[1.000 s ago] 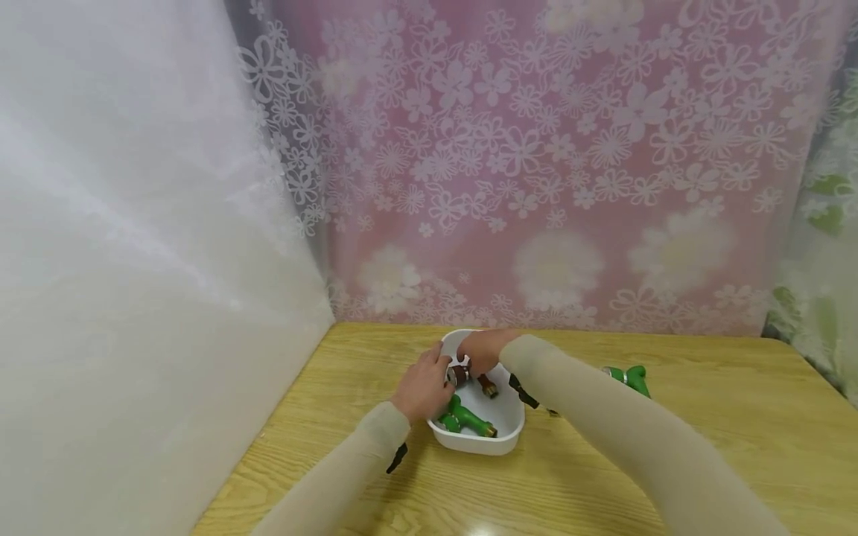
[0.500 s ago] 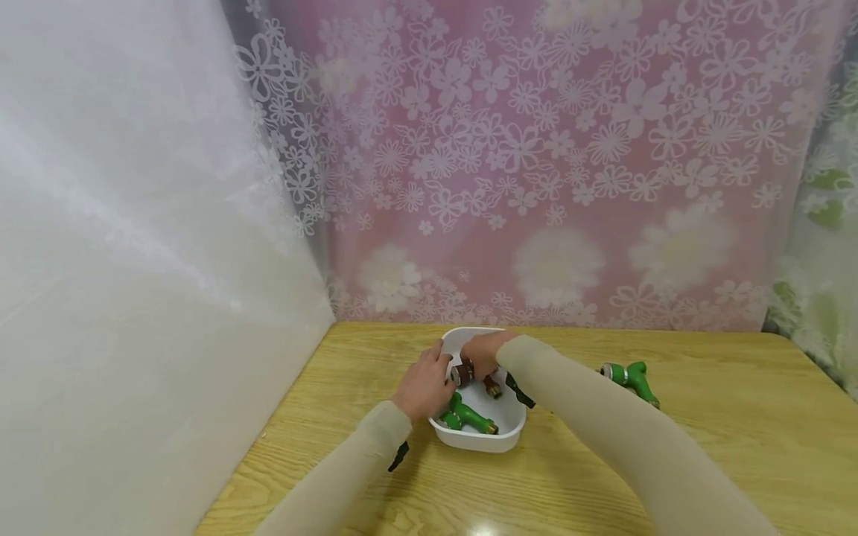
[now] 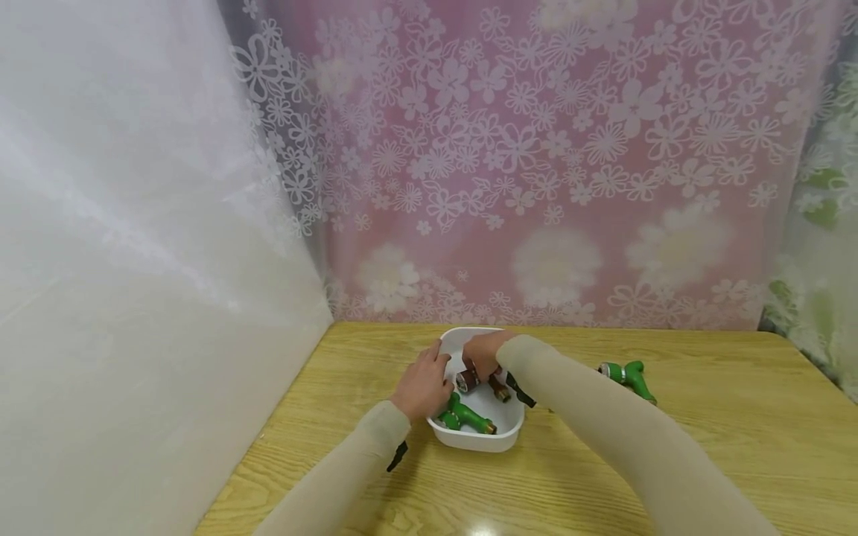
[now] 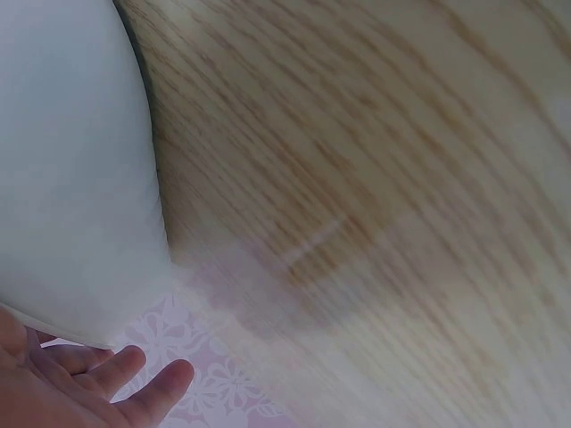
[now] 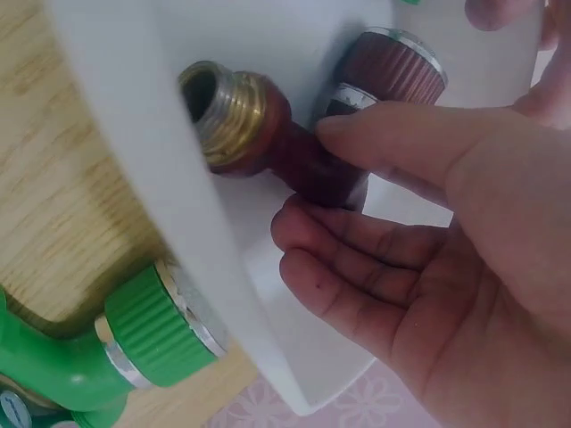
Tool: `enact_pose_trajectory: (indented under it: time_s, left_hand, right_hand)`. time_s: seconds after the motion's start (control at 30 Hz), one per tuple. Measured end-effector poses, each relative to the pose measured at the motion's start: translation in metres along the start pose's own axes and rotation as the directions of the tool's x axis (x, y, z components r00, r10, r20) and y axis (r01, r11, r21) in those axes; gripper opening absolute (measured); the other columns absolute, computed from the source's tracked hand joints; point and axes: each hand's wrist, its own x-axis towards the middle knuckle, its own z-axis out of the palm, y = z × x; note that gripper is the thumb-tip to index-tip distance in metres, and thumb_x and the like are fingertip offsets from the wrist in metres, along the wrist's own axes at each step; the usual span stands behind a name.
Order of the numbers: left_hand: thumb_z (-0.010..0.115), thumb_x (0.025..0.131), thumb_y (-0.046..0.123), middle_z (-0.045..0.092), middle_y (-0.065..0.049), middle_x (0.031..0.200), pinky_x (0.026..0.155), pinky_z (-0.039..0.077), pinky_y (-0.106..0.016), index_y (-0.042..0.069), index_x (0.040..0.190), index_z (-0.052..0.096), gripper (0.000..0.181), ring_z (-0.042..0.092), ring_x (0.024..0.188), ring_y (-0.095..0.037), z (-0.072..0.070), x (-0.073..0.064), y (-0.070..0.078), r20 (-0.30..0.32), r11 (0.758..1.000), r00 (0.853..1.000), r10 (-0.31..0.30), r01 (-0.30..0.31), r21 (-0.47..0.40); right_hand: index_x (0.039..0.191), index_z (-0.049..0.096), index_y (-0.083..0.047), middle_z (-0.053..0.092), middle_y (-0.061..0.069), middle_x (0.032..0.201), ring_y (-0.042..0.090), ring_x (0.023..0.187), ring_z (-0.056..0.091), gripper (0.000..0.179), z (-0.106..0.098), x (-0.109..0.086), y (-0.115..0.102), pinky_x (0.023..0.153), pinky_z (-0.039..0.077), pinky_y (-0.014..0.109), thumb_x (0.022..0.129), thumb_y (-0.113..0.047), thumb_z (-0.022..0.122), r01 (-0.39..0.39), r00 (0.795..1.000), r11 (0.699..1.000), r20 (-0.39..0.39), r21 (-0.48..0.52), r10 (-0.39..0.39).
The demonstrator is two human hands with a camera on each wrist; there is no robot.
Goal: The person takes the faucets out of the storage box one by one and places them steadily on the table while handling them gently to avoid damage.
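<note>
A white plastic tub (image 3: 476, 443) stands on the table, its left rim held by my left hand (image 3: 422, 387). The thumb is inside and some fingers (image 4: 156, 392) reach past the outer wall. My right hand (image 3: 482, 352) dips into the tub and pinches a dark red Y-shaped pipe fitting (image 5: 312, 169) between thumb and fingers. This fitting has a brass threaded end and a ridged cap with a silvery ring. A green fitting (image 3: 474, 418) of like shape lies near the tub's front, partly behind my left hand.
Another green fitting (image 3: 633, 378) lies on the wooden table (image 3: 724, 417), right of the tub and partly behind my right sleeve. A pink floral curtain (image 3: 550, 186) hangs behind the table. White sheeting (image 3: 154, 260) closes the left side.
My right hand has shifted slightly right, and the dark red fitting has moved a little right and nearer with it. More of the green fitting on the table shows. My left hand stays put.
</note>
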Motion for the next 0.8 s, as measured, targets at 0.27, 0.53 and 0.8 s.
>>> enact_pose_trajectory:
  time_s: [0.27,0.53,0.8]
  left_hand:
    - [0.056,0.100,0.029,0.027,-0.016,0.165,0.108,0.046,-0.050,0.007,0.143,0.053,0.048,0.038,0.146,-0.032,0.000,0.000,0.001,-0.003,1.000,1.000,-0.004,0.004,-0.008]
    - [0.057,0.099,0.027,0.028,-0.017,0.164,0.109,0.046,-0.050,0.007,0.141,0.055,0.047,0.039,0.145,-0.033,-0.001,0.002,0.001,-0.008,1.000,1.000,-0.007,0.007,0.003]
    - [0.056,0.100,0.030,0.025,-0.016,0.165,0.110,0.046,-0.049,0.008,0.143,0.052,0.049,0.038,0.146,-0.032,0.001,0.004,-0.001,0.018,1.000,1.000,-0.013,0.013,0.022]
  right_hand:
    - [0.100,0.071,-0.022,0.065,-0.004,0.080,0.011,0.062,0.055,0.011,-0.012,-0.013,0.004,0.057,0.043,0.028,0.090,-0.018,0.073,0.050,0.999,0.999,-0.021,-0.013,-0.050]
    - [0.102,0.071,-0.023,0.065,-0.007,0.089,0.009,0.074,0.058,0.012,-0.023,-0.036,0.014,0.066,0.047,0.029,0.091,-0.019,0.071,0.139,0.989,0.990,-0.050,-0.024,-0.140]
    - [0.107,0.069,-0.020,0.067,-0.003,0.101,0.014,0.085,0.062,0.015,-0.035,-0.070,0.029,0.077,0.053,0.036,0.093,-0.013,0.068,0.181,0.982,0.982,-0.054,0.052,-0.178]
